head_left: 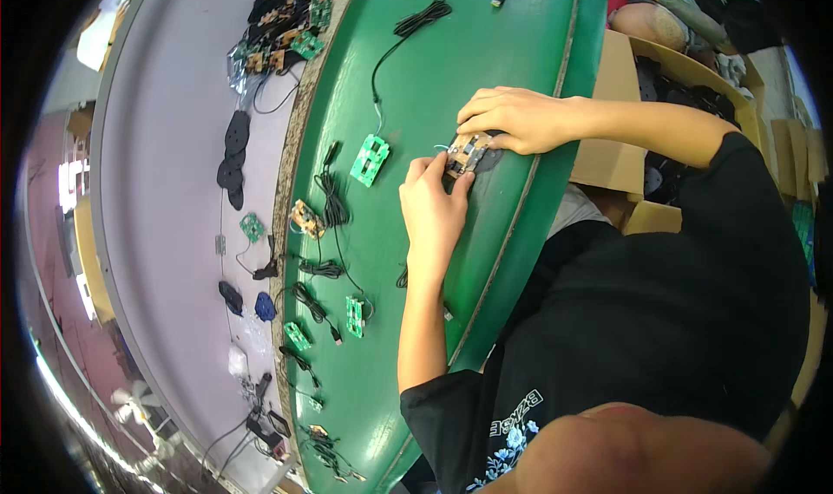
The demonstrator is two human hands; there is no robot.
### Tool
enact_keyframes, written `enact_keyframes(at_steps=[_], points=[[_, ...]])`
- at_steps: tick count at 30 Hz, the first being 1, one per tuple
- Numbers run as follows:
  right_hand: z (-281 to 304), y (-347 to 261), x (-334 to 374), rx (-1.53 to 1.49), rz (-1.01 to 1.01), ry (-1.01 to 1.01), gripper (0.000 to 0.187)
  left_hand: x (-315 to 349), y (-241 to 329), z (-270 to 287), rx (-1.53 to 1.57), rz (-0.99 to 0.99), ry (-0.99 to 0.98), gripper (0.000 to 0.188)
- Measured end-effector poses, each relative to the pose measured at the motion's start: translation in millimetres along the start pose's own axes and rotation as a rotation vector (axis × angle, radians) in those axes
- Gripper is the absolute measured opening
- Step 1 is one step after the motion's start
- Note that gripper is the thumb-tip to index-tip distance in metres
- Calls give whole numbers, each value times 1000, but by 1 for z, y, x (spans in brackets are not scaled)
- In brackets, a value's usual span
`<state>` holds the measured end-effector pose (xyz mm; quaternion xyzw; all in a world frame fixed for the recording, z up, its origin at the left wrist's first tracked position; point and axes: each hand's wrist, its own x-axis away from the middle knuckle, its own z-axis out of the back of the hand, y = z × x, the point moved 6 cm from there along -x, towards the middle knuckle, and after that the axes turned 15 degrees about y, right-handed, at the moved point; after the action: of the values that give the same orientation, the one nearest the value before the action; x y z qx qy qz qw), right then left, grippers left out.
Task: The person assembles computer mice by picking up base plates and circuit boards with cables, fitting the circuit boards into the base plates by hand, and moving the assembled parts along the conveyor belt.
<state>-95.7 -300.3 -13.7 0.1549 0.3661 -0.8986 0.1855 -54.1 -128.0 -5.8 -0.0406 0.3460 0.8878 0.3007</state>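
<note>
Both of my hands are closed on a small brown circuit board (469,151) with dark parts on it, over the green belt near its body-side edge. My right hand (519,118) grips its upper end between thumb and fingers. From below, my left hand (436,201) pinches its lower end with thumb and fingertips. A dark, rounded piece (491,159) shows beside and partly under the board; I cannot tell whether the two are joined. A short light wire sticks out by my left fingers. Nearest on the belt lies a green circuit board (370,160) wired to a coiled black cable (423,17).
The green belt (416,338) carries more boards and coiled black cables (331,201). Across a rail, a grey surface (173,147) holds a pile of boards (286,26) and black discs (236,138). Cardboard boxes (612,78) with black parts stand beside me; another person's arm (694,17) shows beyond.
</note>
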Motion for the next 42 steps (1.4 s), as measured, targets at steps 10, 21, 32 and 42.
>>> enact_keyframes(at_steps=[10, 21, 32, 42], points=[[-9, 0, 0, 64, -18, -19, 35, 3, -1, -1, -10, 7, -37, 40], [-12, -2, 0, 29, 36, 18, 29, 3, 4, 0, 6, -1, -85, 34], [-15, -11, 8, 190, 27, 163, 30, -3, 11, -2, -191, -93, -103, 42], [-10, -5, -3, 147, -144, 29, 19, 1, 17, -6, -302, -147, -120, 38]])
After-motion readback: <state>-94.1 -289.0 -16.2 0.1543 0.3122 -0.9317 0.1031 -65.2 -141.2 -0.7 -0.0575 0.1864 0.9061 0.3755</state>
